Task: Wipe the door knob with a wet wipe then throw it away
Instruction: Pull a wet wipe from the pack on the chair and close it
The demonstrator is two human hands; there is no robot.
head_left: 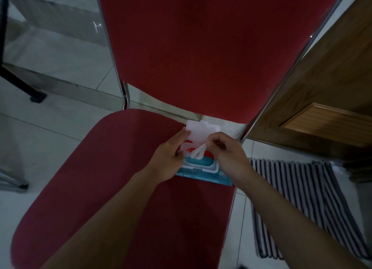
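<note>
Right hand [225, 154] pinching wet wipe [198, 153] from pack [203, 166]; left hand [169, 158] gripping pack — lid [199, 130] up

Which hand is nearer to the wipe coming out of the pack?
Right. The right hand pinches the wet wipe at the pack's opening. The left hand is beside it, steadying the wipe pack and its open lid.

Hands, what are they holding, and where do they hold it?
The right hand pinches the top end of the wet wipe. The left hand steadies the pack by its open lid.
</note>
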